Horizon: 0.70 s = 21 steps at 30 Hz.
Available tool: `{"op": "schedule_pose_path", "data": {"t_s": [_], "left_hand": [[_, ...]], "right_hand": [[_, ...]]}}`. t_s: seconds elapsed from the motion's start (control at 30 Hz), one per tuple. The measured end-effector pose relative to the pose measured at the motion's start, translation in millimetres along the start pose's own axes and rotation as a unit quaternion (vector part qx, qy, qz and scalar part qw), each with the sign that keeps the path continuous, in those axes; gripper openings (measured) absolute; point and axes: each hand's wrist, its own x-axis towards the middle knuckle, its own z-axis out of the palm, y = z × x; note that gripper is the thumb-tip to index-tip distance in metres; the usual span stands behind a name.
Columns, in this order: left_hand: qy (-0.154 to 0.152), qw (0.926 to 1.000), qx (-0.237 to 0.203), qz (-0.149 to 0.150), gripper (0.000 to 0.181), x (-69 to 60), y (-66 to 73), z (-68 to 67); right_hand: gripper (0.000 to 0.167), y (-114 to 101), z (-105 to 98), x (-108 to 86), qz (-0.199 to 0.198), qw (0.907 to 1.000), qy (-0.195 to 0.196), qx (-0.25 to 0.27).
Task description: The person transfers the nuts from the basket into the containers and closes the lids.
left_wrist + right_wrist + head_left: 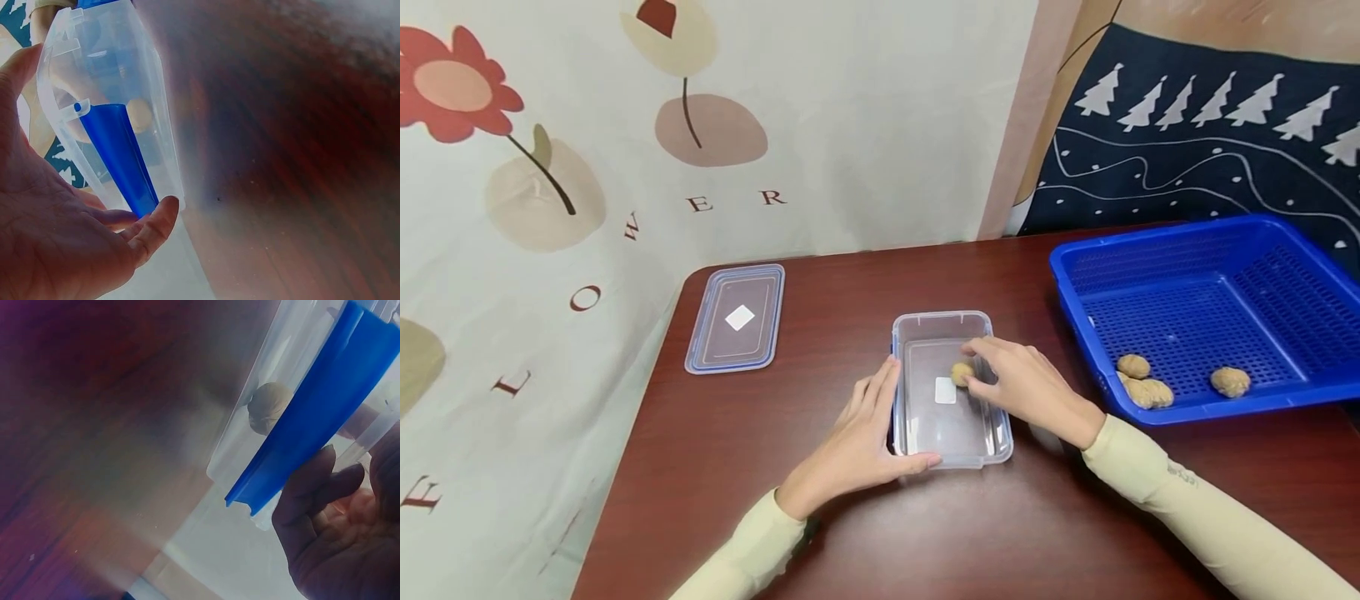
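A clear rectangular container [925,425] stands uncovered on the table, its blue side clips [119,156] hanging down. My left hand [857,442] holds its near left corner, fingers along the left wall and thumb at the near rim. Inside, a round tan walnut-like piece [961,373] lies near a white square label [945,390]. My right hand [1030,387] reaches over the right rim, thumb and forefinger apart beside the piece. Through the wall in the right wrist view, the piece [267,407] shows near the container's bottom, with no finger visibly closed round it.
At the right, a blue perforated basket [1172,333] holds several tan, wrinkled pieces [1230,382]. A clear lid [741,337] with a blue seal lies at the table's back left. Printed cloths [865,125] hang behind the brown table [722,483].
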Motion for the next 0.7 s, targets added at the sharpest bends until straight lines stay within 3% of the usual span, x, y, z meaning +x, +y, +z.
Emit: {"op": "schedule_pose_path", "data": {"t_s": [0.23,0.5,0.7], "left_hand": [[-0.003,0.9998,-0.016,-0.009,0.135,3.1,1.6,1.0],[-0.001,1.0000,-0.005,-0.001,0.134,2.8,1.3,-1.0],[-0.013,0.9997,-0.017,-0.015,0.137,2.5,-0.1,1.2]], "right_hand": [[0.042,0.0,-8.2,-13.1,-0.033,0.9969,0.070,-0.013],[0.042,-2.8,-28.6,-20.6,-0.016,0.9968,0.079,0.005],[0.044,-0.5,-36.8,-30.3,0.012,0.9960,0.088,0.008]]}}
